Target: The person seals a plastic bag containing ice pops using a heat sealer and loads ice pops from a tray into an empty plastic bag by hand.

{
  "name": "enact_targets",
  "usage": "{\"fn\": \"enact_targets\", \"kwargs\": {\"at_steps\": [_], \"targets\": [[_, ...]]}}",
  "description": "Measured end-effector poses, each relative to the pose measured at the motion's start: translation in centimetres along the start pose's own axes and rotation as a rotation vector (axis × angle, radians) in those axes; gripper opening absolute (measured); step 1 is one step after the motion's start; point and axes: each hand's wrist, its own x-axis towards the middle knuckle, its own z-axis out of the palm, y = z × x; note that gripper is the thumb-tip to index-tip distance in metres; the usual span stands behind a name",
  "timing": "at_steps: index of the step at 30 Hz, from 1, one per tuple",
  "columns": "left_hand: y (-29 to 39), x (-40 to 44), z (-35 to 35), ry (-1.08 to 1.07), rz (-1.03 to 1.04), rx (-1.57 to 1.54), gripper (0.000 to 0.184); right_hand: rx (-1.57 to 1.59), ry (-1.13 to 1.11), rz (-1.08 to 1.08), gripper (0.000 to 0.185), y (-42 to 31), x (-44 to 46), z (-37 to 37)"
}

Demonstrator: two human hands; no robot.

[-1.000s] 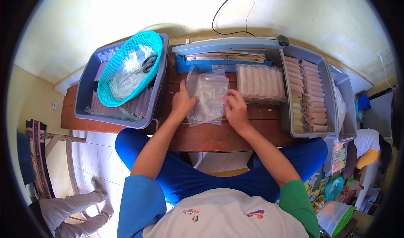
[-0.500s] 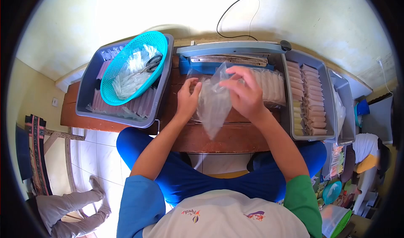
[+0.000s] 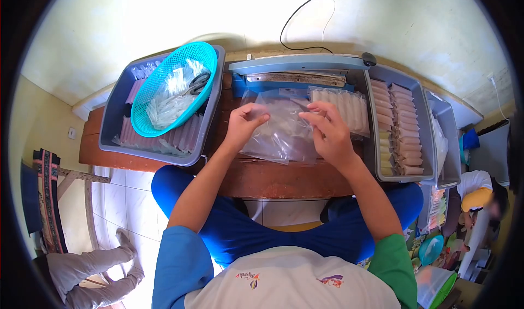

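A clear flat plastic bag [image 3: 284, 126] spreads between my hands over the brown wooden table. My left hand [image 3: 245, 124] pinches its upper left edge between thumb and fingers. On the other side, my right hand [image 3: 330, 131] has its fingertips pinched at the bag's right edge. More clear plastic appears to lie beneath it, though the layers are hard to tell apart. Just beyond my right hand rests a clear pack of pale, tube-shaped packets [image 3: 341, 108]. Behind the bag stands a blue sealer-like device with a long grey arm [image 3: 300, 65].
At left, a grey tub [image 3: 188, 159] of pinkish packets supports a turquoise basket [image 3: 139, 110] holding clear plastic and black-handled scissors [image 3: 199, 83]. Another grey tub [image 3: 428, 145] with rows of packets stands at right. Other people are at the lower left and far right.
The bag, earlier raised and hanging to a point between my hands, now lies spread and flatter. My right hand has moved slightly down and right; my left hand has turned inward.
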Motion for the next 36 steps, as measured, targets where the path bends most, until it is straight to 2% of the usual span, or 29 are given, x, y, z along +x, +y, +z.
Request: {"fn": "enact_targets", "kwargs": {"at_steps": [2, 3, 4, 6, 8, 11, 12, 13, 14, 15, 20, 25, 27, 28, 31, 34, 35, 36], "targets": [[0.6, 0.1, -0.1, 0.109, 0.125, -0.069, 0.011, -0.003, 0.013, 0.056, 0.039, 0.1, -0.1, -0.3], [0.9, 0.1, -0.2, 0.110, 0.124, -0.066, 0.011, -0.067, 0.050, -0.112, 0.038, 0.2, -0.2, -0.5], [1.4, 0.1, -0.2, 0.107, 0.278, -0.041, 0.013, -0.132, 0.087, -0.280, 0.037, 0.2, -0.3, -0.6], [2.4, 0.1, -0.2, 0.095, 0.584, 0.005, 0.018, -0.136, 0.069, -0.302, 0.033, 0.0, -1.2, -0.3], [2.6, -0.6, -1.1, 0.054, 0.592, 0.066, 0.022, -0.143, 0.049, -0.327, 0.030, -0.2, -2.8, 0.0], [3.0, -1.4, -2.3, -0.210, 0.586, 0.529, 0.022, -0.185, -0.059, -0.315, 0.024, 0.2, -5.8, 1.2], [2.8, -1.7, -2.3, -0.210, 0.584, 0.529, 0.022, -0.196, -0.162, -0.296, 0.023, 0.4, -7.0, 1.7], [2.5, -1.8, -2.2, -0.365, 0.501, 0.686, 0.021, -0.211, -0.263, -0.275, 0.022, 0.8, -8.2, 2.1], [2.0, -1.8, -2.1, -0.522, 0.416, 0.840, 0.020, -0.217, -0.262, -0.271, 0.022, 1.6, -9.5, 2.7], [0.9, -1.6, -2.2, -0.640, 0.355, 0.843, 0.018, -0.211, -0.300, -0.262, 0.021, 2.5, -11.0, 3.4], [-0.4, -2.5, -1.3, -0.696, 0.309, 0.943, 0.017, -0.192, -0.375, -0.248, 0.020, 3.2, -13.1, 4.4], [-0.1, -1.7, -1.2, -0.666, 0.379, 0.919, 0.016, -0.238, -0.278, -0.182, 0.017, 3.1, -12.6, 3.5], [1.1, -1.7, -0.9, -0.433, 0.594, 0.917, 0.017, -0.261, -0.228, -0.192, 0.015, 3.0, -12.3, 3.0], [1.8, -1.8, -0.9, -0.432, 0.591, 0.916, 0.017, -0.286, -0.178, -0.200, 0.013, 3.1, -12.3, 2.9], [2.6, -1.8, -0.8, -0.377, 0.632, 0.983, 0.018, -0.295, -0.214, -0.162, 0.015, 3.6, -12.4, 3.1], [1.9, -2.2, -0.8, -0.489, 0.581, 1.059, 0.018, -0.139, -0.227, -0.070, 0.019, 3.0, -12.5, 3.2], [1.2, -2.6, -0.7, -0.589, 0.518, 1.043, 0.017, -0.136, -0.229, -0.070, 0.019, 2.9, -12.7, 3.5], [0.7, -2.8, -0.7, -0.689, 0.454, 1.024, 0.018, -0.138, -0.185, 0.022, 0.022, 2.8, -13.0, 3.8]]}}
